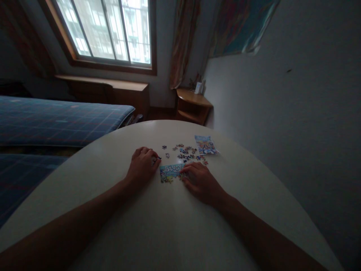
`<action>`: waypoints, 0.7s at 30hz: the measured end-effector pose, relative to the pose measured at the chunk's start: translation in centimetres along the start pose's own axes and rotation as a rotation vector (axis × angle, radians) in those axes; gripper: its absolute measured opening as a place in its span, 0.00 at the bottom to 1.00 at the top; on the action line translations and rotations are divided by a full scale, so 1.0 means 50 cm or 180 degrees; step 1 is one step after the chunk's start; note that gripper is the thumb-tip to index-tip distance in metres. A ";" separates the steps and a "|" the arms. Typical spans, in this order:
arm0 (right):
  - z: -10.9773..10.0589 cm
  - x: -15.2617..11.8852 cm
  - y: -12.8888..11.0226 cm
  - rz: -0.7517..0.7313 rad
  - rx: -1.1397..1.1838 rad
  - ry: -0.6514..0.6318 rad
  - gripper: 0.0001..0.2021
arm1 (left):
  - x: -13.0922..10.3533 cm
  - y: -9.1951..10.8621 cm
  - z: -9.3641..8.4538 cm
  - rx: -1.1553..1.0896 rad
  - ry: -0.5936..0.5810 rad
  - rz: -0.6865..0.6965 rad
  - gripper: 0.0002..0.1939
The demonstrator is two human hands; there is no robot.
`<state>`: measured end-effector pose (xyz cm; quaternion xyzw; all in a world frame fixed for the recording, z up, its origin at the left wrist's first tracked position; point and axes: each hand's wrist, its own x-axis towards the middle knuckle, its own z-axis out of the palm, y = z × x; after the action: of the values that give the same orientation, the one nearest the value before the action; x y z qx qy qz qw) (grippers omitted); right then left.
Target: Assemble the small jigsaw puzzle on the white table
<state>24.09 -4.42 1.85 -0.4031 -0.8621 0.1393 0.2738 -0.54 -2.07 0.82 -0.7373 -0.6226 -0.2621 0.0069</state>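
Left hand [142,165] on the pale round counter [169,226], fingers [144,150] curled in with dark puzzle pieces [159,158] at the tips, can't tell if gripped; right hand [200,181] has its fingers bent and partly spread at the right end of the partly joined puzzle [171,170], can't tell whether they pinch anything. Puzzle lies flat between the hands, yellowish pieces [168,180] along its near edge; loose pieces [186,151] scattered just beyond it, printed picture sheet [206,145] beside them, farther right.
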 end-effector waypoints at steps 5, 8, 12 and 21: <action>0.000 -0.002 0.002 0.0014 0.0037 0.0019 0.11 | 0.001 0.001 -0.001 -0.0151 -0.0044 0.0024 0.07; 0.001 -0.001 0.002 0.0011 0.0027 0.0007 0.10 | 0.000 0.002 0.000 -0.0261 -0.0042 0.0087 0.05; 0.000 -0.001 0.001 -0.0009 0.0027 0.0014 0.11 | 0.001 0.006 0.003 -0.0414 0.0084 0.0365 0.04; 0.003 -0.002 0.001 0.0004 0.0013 0.0012 0.11 | -0.011 0.027 0.008 -0.1121 0.0158 0.1338 0.03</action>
<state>24.09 -4.44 1.66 -0.4034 -0.8610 0.1404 0.2761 0.80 -2.74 0.65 -0.8335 -0.4005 -0.3772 -0.0518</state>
